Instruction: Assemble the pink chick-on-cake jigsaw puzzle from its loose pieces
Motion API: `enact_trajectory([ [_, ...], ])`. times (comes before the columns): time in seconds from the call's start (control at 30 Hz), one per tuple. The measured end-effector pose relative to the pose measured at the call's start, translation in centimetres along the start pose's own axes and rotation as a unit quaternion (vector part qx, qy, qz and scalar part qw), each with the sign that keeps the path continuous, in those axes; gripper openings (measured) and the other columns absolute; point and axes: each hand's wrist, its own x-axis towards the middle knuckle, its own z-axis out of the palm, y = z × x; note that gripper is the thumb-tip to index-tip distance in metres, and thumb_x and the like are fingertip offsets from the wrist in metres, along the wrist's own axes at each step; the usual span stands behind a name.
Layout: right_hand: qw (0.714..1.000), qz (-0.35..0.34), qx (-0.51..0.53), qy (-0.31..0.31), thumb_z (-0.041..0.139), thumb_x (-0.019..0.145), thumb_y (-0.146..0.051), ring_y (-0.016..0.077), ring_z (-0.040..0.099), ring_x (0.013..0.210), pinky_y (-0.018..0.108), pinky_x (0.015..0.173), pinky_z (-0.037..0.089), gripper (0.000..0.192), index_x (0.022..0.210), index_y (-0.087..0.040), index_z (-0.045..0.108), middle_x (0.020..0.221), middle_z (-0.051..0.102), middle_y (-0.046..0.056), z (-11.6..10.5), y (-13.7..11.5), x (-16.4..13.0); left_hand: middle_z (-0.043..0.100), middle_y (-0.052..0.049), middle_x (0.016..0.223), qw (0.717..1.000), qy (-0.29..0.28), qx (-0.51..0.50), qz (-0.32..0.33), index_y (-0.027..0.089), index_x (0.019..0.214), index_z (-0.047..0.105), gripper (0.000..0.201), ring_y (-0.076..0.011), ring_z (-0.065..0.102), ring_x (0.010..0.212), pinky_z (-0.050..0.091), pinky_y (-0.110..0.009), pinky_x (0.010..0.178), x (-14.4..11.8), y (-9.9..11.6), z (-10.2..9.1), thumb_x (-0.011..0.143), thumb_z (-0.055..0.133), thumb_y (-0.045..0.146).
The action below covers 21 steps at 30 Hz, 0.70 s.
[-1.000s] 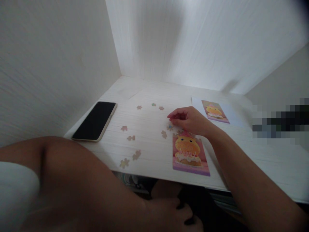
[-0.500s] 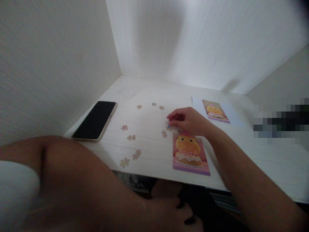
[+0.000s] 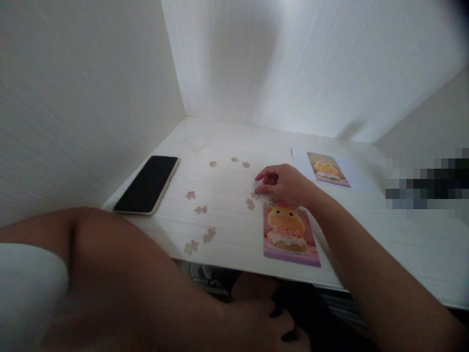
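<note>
My right hand (image 3: 284,183) hovers at the top edge of a partly joined jigsaw puzzle (image 3: 287,230), which shows a yellow figure and a candle cake on pink. Its fingers are loosely curled, with thumb and index finger apart and nothing visible between them. The thumb tip is over or on a puzzle piece with a blue spot (image 3: 255,195); contact is unclear. Just left of that lies a loose brownish piece (image 3: 250,204). The hand covers part of the puzzle's upper edge. Below the table edge my left hand (image 3: 273,325) rests on my lap, fingers slightly spread.
Several loose pieces lie left of the puzzle, among them a pink piece (image 3: 190,195) and a greenish piece (image 3: 234,159). A dark-screened phone (image 3: 146,186) lies at the left. A printed reference picture (image 3: 329,168) lies back right. White walls enclose the table.
The camera view has shifted slightly. My right thumb has come down a little toward the blue-spotted piece, covering more of it. My left hand stays on my lap.
</note>
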Motion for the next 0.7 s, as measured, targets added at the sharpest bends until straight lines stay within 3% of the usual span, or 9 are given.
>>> enact_trajectory([
  [0.2, 0.999, 0.003, -0.037, -0.008, 0.069, 0.086, -0.030, 0.0140, 0.061, 0.066, 0.026, 0.060, 0.044, 0.016, 0.092, -0.018, 0.078, 0.075, 0.071, 0.003, -1.0, -1.7, -0.5, 0.056, -0.004, 0.138, 1.000, 0.022, 0.008, -0.004, 0.026, 0.119, 0.070, 0.041, -0.0182, 0.063, 0.096, 0.052, -0.029, 0.060, -0.1, 0.0, -0.2, 0.093, 0.039, 0.018],
  [0.3, 0.998, -0.025, -0.058, -0.003, 0.071, 0.085, -0.024, 0.0142, 0.064, 0.069, 0.025, 0.062, 0.045, 0.012, 0.094, -0.019, 0.078, 0.077, 0.073, 0.002, -0.8, -4.1, -1.1, 0.059, -0.002, 0.134, 1.000, 0.022, -0.003, 0.003, 0.030, 0.107, 0.075, 0.039, -0.0171, 0.063, 0.096, 0.051, -0.027, 0.063, -0.1, -0.1, -0.4, 0.093, 0.040, 0.018],
  [0.4, 0.994, -0.073, -0.059, -0.052, 0.073, 0.082, -0.016, 0.0134, 0.066, 0.072, 0.025, 0.067, 0.047, 0.017, 0.097, -0.022, 0.078, 0.083, 0.075, 0.001, 0.1, -7.0, -1.9, 0.065, -0.004, 0.122, 0.999, 0.043, -0.009, -0.012, 0.031, 0.089, 0.076, 0.032, -0.0173, 0.062, 0.092, 0.050, -0.028, 0.062, -0.3, 0.0, -0.5, 0.092, 0.046, 0.021],
  [0.47, 0.988, -0.108, -0.078, -0.075, 0.071, 0.081, -0.011, 0.0143, 0.067, 0.077, 0.025, 0.072, 0.049, 0.021, 0.098, -0.022, 0.078, 0.086, 0.077, 0.000, 0.9, -8.4, -2.2, 0.064, -0.005, 0.120, 0.998, 0.062, -0.002, -0.024, 0.031, 0.087, 0.075, 0.026, -0.0177, 0.061, 0.089, 0.048, -0.030, 0.061, -0.5, 0.1, -0.4, 0.090, 0.051, 0.022],
  [0.6, 0.979, -0.154, -0.136, 0.013, 0.063, 0.085, -0.005, 0.0171, 0.068, 0.084, 0.028, 0.078, 0.049, 0.026, 0.102, -0.019, 0.077, 0.094, 0.077, 0.004, 1.5, -8.7, -2.1, 0.058, -0.006, 0.134, 0.998, 0.054, 0.003, -0.029, 0.030, 0.105, 0.074, 0.030, -0.0181, 0.062, 0.092, 0.048, -0.031, 0.062, -0.7, 0.2, -0.5, 0.089, 0.050, 0.021],
  [0.7, 0.972, -0.146, -0.162, 0.083, 0.064, 0.088, -0.008, 0.0166, 0.068, 0.080, 0.028, 0.076, 0.049, 0.023, 0.106, -0.017, 0.075, 0.098, 0.077, 0.006, 1.0, -7.9, -1.7, 0.059, -0.004, 0.134, 0.999, 0.047, -0.007, -0.013, 0.028, 0.103, 0.074, 0.032, -0.0174, 0.062, 0.094, 0.050, -0.029, 0.065, -0.5, 0.1, -0.2, 0.092, 0.045, 0.020],
])
